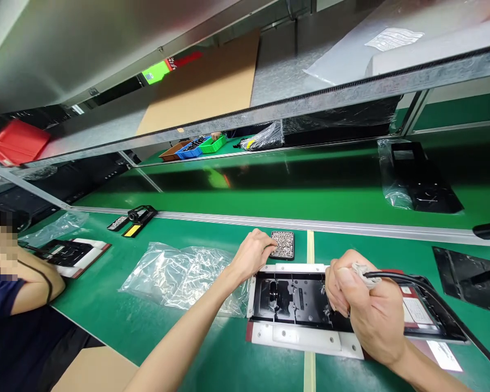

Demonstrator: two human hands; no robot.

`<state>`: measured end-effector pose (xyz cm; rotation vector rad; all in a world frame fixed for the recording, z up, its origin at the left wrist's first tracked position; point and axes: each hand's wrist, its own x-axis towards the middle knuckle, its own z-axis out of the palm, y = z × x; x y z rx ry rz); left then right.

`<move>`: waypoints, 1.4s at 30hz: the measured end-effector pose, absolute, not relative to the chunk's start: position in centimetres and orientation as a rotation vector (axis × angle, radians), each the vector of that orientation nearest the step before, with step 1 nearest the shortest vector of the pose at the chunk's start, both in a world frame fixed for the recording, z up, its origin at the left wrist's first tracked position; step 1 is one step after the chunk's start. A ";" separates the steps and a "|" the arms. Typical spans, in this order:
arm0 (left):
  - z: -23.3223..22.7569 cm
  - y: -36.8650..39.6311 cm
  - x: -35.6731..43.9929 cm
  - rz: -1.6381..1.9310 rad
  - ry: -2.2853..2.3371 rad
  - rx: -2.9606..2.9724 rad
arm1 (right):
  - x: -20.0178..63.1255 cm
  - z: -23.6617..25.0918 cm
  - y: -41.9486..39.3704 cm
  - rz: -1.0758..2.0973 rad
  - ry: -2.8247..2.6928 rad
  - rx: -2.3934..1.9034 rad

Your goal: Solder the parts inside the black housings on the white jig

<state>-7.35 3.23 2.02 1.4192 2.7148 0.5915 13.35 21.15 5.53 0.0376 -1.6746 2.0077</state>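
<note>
At the white frame fixture (296,335), a black molded panel (306,302) lay recessed face-down or inside-up, ribs and bosses showing; which face, I could not be sure. Just beyond the fixture's far edge sat a small black tray (293,257) of loose silvery pieces (282,243), likely screws. Left hand (253,255) reached over to the tray's near-left side, fingers bent and bunched at its rim; could not tell whether the tips had met or pinched a piece. Right hand (365,307), above the fixture's right part, had its fingers wrapped firmly around a corded hand tool (363,275), white wrapping at the top, black cable (428,286) trailing off to the right; its working tip was hidden below the fist. Judgement on handling: best to lift one piece at a time, by its edge, without nudging the tray; to keep the tool near upright and clear of the panel's ribs meanwhile; to let the cable run slack, away from the fixture. A clear plastic bag (175,275) lay just left of the fixture, near the left forearm; a sleeve brushing it could drag it over the frame.
</note>
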 end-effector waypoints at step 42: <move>5.3 2.6 -1.1 1.089 2.394 1.205 | 13.1 5.7 21.1 1.993 -1.695 -0.020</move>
